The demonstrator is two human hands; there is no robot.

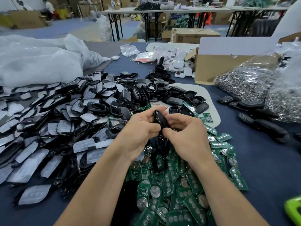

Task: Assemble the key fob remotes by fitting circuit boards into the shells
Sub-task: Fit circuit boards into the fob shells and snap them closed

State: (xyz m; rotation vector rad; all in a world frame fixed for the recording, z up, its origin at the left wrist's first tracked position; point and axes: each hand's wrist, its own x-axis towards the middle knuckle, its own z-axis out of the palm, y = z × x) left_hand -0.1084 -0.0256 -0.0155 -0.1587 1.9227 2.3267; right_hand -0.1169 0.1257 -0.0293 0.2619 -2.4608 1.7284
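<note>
- At the far left, big white plastic bags (pixel 37 62) lie on the dark blue table (pixel 260 160).
- Beside them spreads a large heap of black shell halves (pixel 57 119). Many show a grey button pad on the upper side.
- The left hand (pixel 140 128) is closed around the key fob shell (pixel 160 119). The thumb lies on its near side and the fingers curl behind it.
- The key fob shell is in the air between both hands, above the heaps, and it is tilted with one end up. It is black and glossy. I cannot tell whether a board is already inside.
- In my judgement this shell is light and stiff, but its smooth surface can slip. It is safer to take it by the long edges and to press along the seam, not in the middle.
- The right hand (pixel 187 132) pinches the lower end of the same shell with the thumb and bent fingers.
- Under the forearms and to the right lies a heap of green circuit boards (pixel 179 185) with round silver parts on them. They look thin and probably fragile, so they should be held by the edges, not by the parts.
- Further right stand a cardboard box (pixel 211 69) and a clear bag of metal key rings (pixel 244 84).
</note>
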